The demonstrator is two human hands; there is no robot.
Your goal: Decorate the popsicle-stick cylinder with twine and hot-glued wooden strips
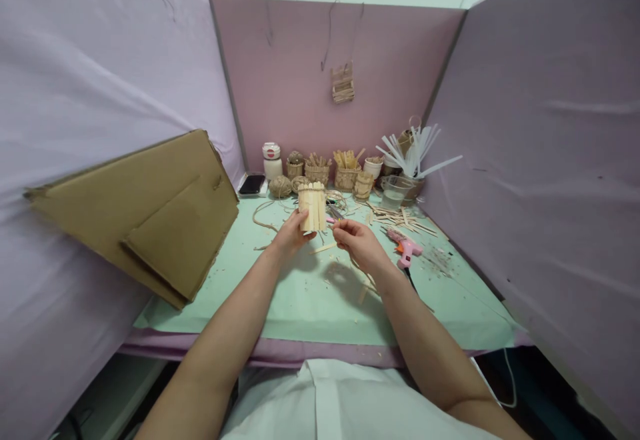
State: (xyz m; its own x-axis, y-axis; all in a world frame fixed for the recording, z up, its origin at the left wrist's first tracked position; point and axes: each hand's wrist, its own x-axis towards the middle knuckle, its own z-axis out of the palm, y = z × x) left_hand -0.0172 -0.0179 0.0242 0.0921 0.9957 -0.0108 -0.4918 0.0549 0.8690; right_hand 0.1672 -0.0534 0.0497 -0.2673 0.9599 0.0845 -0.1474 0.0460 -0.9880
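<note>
My left hand (290, 235) is closed on a small holder made of upright wooden craft sticks (313, 206), lifted a little above the green table mat (300, 293). My right hand (356, 240) sits just right of the holder with its fingers pinched together near the holder's lower edge; what they pinch is too small to make out. A loose wooden stick (323, 249) lies on the mat between the two hands.
A pink glue gun (406, 248) lies right of my right hand, with scattered sticks (400, 217) behind it. Twine-wrapped pots, a twine ball (280, 187), a white jar (272, 160), a phone (252, 184) and white glue sticks (415, 150) line the back. Cardboard sheets (150, 210) lean at left.
</note>
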